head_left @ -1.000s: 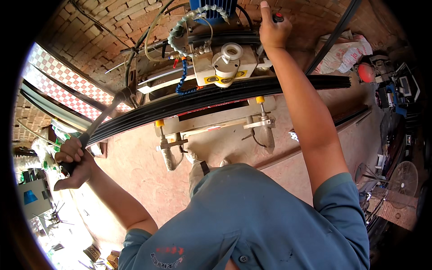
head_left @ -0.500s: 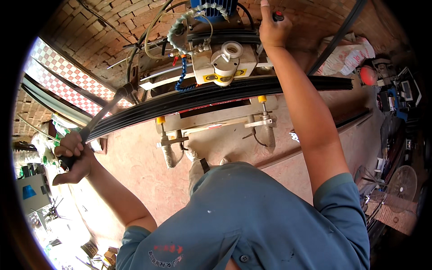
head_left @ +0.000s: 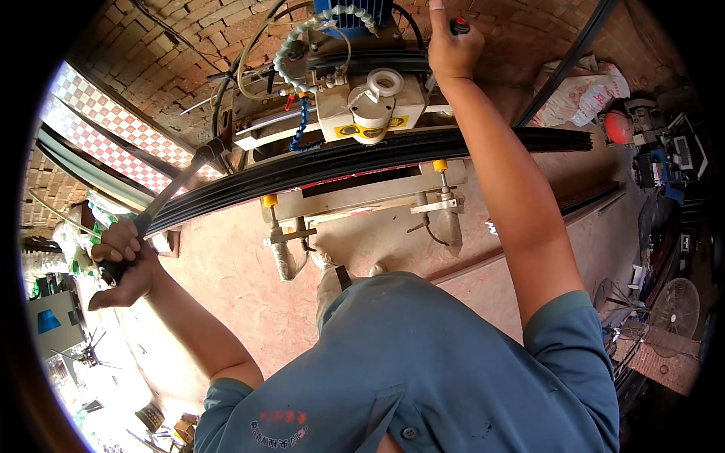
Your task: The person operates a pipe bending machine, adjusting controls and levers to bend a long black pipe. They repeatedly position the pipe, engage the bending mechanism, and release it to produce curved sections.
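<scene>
My left hand (head_left: 124, 264) is closed around the black grip of a long metal lever (head_left: 175, 187) that slants up to a pivot at the machine's left side. At the top, right of the blue motor (head_left: 349, 16), my right hand (head_left: 458, 53) wraps around a dark handle (head_left: 458, 26) with a red spot on its end. That thumb points up along it. Between my arms stands the white machine head (head_left: 340, 113) with yellow labels and a round white ring on top. Long black ribbed profiles (head_left: 362, 155) lie across the machine in front of the head.
Two yellow-tipped clamps (head_left: 270, 202) stand along the machine's near edge. A blue segmented hose (head_left: 303, 117) hangs left of the head. Behind is a brick wall (head_left: 204, 38). A white sack (head_left: 585, 94), a fan (head_left: 674, 317) and clutter line the right side.
The white machine head has slid slightly left along with its hoses and motor. My right hand has moved left with it, while my left hand and the black profiles have stayed put.
</scene>
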`<move>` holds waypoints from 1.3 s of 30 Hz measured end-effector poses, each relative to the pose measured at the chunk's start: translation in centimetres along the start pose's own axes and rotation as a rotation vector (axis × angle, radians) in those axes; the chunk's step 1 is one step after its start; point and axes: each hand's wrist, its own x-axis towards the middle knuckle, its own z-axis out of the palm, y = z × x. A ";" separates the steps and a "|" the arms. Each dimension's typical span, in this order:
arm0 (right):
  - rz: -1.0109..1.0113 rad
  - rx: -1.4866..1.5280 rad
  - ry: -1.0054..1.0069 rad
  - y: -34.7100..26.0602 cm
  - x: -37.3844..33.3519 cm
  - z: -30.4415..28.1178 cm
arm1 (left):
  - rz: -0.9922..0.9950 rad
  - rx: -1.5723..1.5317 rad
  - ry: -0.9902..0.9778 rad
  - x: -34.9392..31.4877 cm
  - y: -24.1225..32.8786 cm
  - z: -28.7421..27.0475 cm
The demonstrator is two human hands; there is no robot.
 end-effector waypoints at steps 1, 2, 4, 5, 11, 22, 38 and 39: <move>0.000 -0.003 0.000 0.0 0.0 0.0 | -0.002 -0.004 -0.005 0.0 -0.1 -0.1; -0.001 -0.005 -0.001 0.1 -0.1 0.0 | -0.003 -0.007 -0.011 -0.1 -0.2 -0.1; 0.013 -0.036 -0.027 0.4 0.1 -0.2 | -0.004 0.000 -0.001 -0.1 -0.3 0.2; 0.019 -0.051 -0.040 0.5 0.1 -0.2 | -0.004 0.003 0.004 -0.1 -0.3 0.3; -0.037 -0.109 -0.017 0.1 0.1 -0.3 | -0.029 -0.015 0.053 -0.4 -0.1 1.0; -0.016 -0.045 -0.015 0.1 0.1 0.0 | -0.018 0.076 0.147 -0.5 -0.4 2.9; -0.018 -0.058 -0.013 0.6 0.1 0.1 | -0.009 0.049 0.081 -0.6 -0.6 4.1; -0.018 -0.038 -0.025 0.5 0.1 0.1 | -0.004 0.036 0.036 -0.6 -0.6 3.9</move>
